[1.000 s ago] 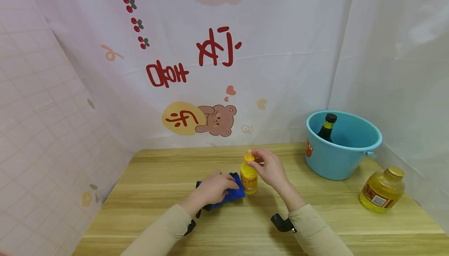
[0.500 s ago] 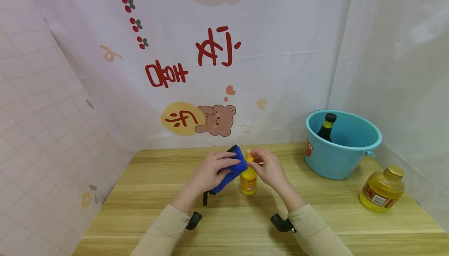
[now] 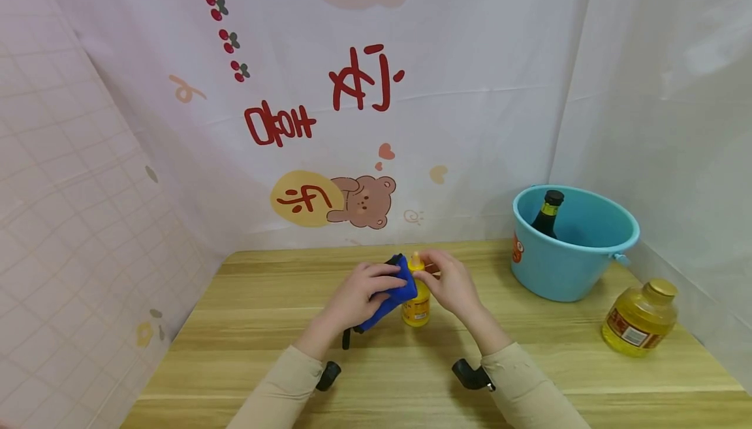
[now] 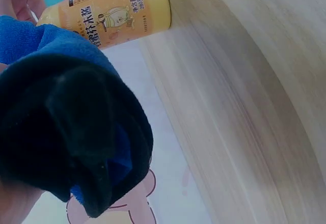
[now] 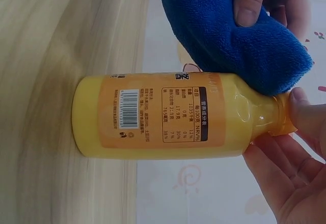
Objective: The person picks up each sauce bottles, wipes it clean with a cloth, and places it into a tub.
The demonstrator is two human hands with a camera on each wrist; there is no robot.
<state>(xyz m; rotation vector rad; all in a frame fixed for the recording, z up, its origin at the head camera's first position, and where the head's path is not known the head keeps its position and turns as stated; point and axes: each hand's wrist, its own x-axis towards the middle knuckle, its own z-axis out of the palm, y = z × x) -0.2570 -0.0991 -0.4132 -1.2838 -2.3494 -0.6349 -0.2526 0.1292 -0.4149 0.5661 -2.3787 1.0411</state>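
Observation:
A yellow squeeze bottle of sauce (image 3: 416, 310) stands upright on the wooden table, its printed label (image 5: 163, 114) facing the right wrist camera. My right hand (image 3: 449, 282) pinches the bottle at its cap and neck. My left hand (image 3: 355, 293) grips a folded blue cloth with black edging (image 3: 389, 303), thumb and fingers closed over it. The cloth (image 5: 237, 35) lies against the upper side of the bottle near the shoulder and neck. In the left wrist view, the black-edged end of the cloth (image 4: 76, 127) hides most of the left hand.
A light blue bucket (image 3: 552, 272) holding a dark bottle with a black cap (image 3: 548, 213) stands at the back right. In front of it, a jar of yellow oil (image 3: 640, 321) with a gold lid sits on the table (image 3: 258, 324). A printed white curtain (image 3: 470, 122) hangs behind.
My left hand lifted the blue cloth from low beside the bottle up to its neck, then lowered it slightly against the upper bottle. The right hand stays at the neck.

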